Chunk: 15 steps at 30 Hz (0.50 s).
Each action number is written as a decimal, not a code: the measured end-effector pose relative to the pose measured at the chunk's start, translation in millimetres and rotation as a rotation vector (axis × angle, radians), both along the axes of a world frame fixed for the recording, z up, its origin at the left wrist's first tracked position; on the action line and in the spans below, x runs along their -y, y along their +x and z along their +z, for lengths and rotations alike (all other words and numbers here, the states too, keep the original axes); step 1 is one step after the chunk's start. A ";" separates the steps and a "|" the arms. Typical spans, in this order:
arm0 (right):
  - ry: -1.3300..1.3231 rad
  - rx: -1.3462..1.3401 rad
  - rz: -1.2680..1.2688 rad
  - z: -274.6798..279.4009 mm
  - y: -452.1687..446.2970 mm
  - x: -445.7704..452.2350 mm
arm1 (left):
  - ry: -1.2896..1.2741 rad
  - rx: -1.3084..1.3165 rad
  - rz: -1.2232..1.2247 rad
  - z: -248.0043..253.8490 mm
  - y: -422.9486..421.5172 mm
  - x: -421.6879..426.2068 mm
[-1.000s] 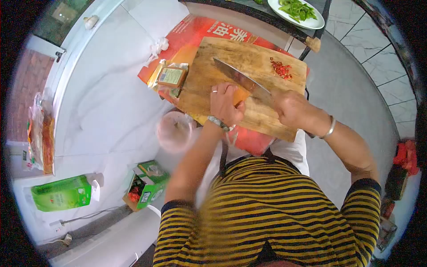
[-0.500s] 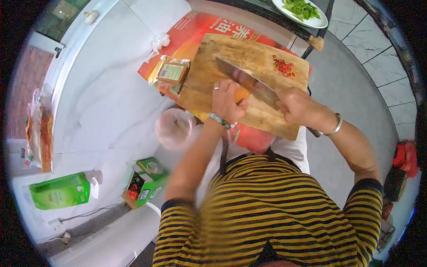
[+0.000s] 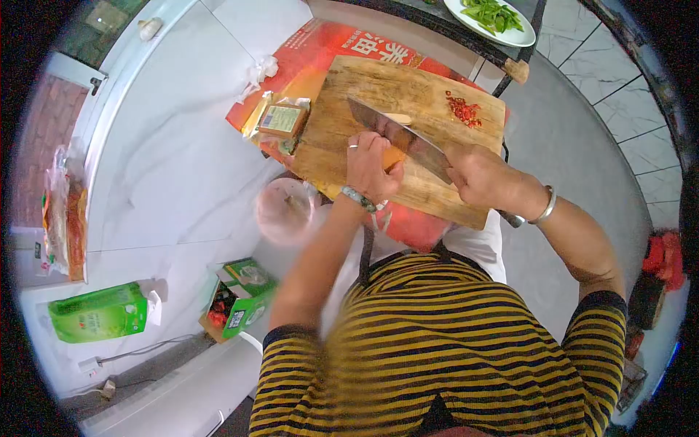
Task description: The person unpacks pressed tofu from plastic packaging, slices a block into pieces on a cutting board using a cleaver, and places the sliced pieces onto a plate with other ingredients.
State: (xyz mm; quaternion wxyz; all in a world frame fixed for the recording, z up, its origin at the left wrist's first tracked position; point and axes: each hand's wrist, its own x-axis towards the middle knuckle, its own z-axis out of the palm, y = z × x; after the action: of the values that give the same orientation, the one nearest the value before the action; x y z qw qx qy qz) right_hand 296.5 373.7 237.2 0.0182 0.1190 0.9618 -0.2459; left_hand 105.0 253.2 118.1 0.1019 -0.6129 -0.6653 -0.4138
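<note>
My left hand is closed over an orange-brown block, apparently dried tofu, pressing it onto the wooden cutting board. The fingers curl right beside the blade. My right hand grips the handle of a wide kitchen knife, whose blade slants across the board against the block's far side. A pale slice lies just beyond the blade. Chopped red chili sits in a small pile at the board's far right. My fingers hide part of the block.
An opened package with a brown block lies left of the board, on a red printed sheet. A pinkish round container stands below it. A white plate of cut greens rests on a dark table. A green box is lower left.
The knife has shifted slightly left and toward me. More of the pale slice shows beyond the blade. My left hand stays in place on the block.
</note>
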 end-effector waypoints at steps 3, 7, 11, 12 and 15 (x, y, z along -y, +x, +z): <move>0.011 -0.004 -0.054 -17.4 -11.6 3.7 | 0.018 -0.010 -0.004 5.5 -0.3 2.1; -0.023 -0.016 -0.078 -23.7 -18.2 4.6 | -0.014 -0.037 0.008 12.2 3.0 6.3; 0.025 0.007 0.035 -8.1 -9.8 2.2 | -0.035 0.037 0.086 0.3 3.2 9.2; -0.002 0.019 0.026 5.6 -7.3 4.6 | -0.048 0.049 0.084 -1.1 3.6 10.5; -0.029 0.004 -0.012 -2.6 -10.2 6.2 | -0.047 0.063 0.082 -1.9 1.2 9.9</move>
State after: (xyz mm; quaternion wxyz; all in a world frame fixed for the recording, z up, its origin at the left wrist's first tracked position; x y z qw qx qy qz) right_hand 286.4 367.5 234.6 0.0202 0.1251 0.9573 -0.2598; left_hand 106.2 243.3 116.3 0.0832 -0.5742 -0.7023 -0.4126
